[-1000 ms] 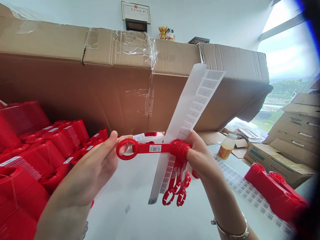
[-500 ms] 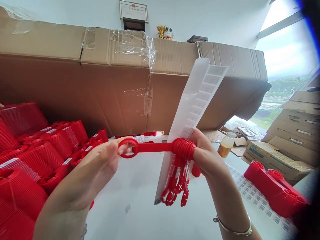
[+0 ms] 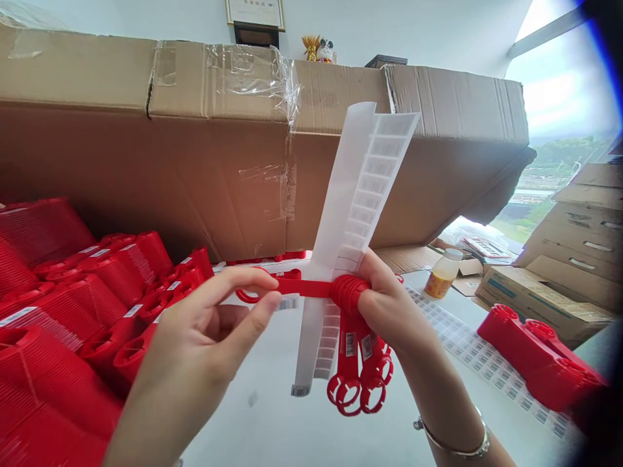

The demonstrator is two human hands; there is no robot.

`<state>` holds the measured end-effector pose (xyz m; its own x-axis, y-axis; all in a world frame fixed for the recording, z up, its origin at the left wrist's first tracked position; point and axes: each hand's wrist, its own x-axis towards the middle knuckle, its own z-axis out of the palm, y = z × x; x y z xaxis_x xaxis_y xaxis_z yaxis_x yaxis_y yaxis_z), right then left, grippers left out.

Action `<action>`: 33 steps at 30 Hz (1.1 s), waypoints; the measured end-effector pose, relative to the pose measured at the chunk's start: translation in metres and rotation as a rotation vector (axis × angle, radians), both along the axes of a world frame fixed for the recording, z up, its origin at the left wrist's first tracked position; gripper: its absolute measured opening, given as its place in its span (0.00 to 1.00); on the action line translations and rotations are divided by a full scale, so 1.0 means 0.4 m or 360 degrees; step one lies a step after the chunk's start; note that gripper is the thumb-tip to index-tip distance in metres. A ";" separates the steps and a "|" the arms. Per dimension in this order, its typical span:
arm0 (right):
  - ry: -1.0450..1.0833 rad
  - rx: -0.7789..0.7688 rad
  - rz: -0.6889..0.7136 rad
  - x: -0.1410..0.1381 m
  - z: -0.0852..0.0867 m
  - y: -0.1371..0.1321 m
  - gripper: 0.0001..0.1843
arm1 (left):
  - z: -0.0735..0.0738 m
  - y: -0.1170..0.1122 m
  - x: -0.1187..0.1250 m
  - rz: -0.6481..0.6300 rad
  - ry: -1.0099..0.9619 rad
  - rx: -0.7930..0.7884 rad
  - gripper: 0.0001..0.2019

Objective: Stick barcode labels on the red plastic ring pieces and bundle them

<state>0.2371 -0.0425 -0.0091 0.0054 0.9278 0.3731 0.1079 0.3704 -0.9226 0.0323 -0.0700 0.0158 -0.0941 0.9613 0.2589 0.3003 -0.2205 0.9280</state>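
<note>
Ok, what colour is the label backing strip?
The strip is translucent white, clearest in the head view.

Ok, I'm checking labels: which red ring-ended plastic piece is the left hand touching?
The horizontal one, lying across the white label strip; the others hang down from the right hand, rings at the bottom.

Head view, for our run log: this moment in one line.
left hand: on red ring-ended plastic bar | right hand: grips bar's bundled end | beside it: white label backing strip | nearby: red ribbed plastic pieces

Barcode stickers (image 3: pixel 349 344) on red plastic handles (image 3: pixel 347 383); digits unreadable.
</note>
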 end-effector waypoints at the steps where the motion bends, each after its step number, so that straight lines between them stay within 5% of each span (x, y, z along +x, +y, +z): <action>1: -0.0001 0.0003 0.0015 -0.002 0.000 -0.003 0.23 | -0.004 0.003 -0.002 -0.0049 0.0075 -0.0025 0.17; 5: -0.0008 0.0009 0.0031 -0.012 0.000 -0.015 0.23 | -0.022 0.024 -0.001 -0.0166 0.0265 0.0039 0.13; 33: 0.0035 -0.0019 0.0110 -0.021 0.001 -0.033 0.23 | -0.042 0.054 0.026 -0.0027 0.0448 0.0394 0.05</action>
